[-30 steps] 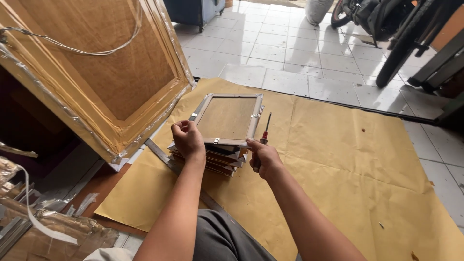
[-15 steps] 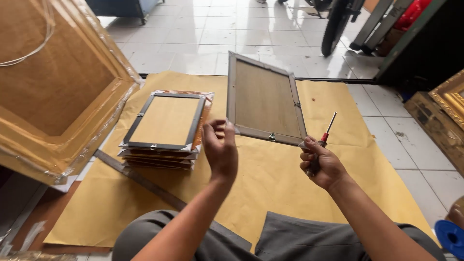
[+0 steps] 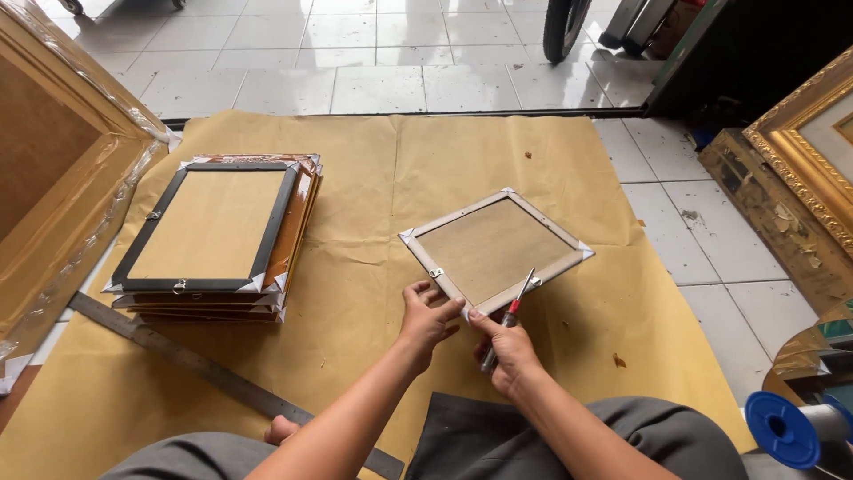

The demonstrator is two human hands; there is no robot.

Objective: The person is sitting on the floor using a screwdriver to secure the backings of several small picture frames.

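Left hand (image 3: 426,318) pinches the near corner of a small picture frame (image 3: 494,248) lying face-down on brown paper (image 3: 373,204); right hand (image 3: 508,348), closed around a red-handled screwdriver (image 3: 508,318), steadies the same edge. Best practice, judged: keep the frame flat, tip clear of the backing.

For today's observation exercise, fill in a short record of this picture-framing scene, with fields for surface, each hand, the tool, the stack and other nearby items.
surface: brown paper sheet spread on a tiled floor
left hand: left hand grips the near edge of a small frame lying back side up
right hand: right hand holds a red-handled screwdriver, tip at the frame's near edge
stack: frames piled left of the small frame, black one on top
ruler: metal ruler lies diagonally at lower left
other: large gold frame at left; blue spool at lower right
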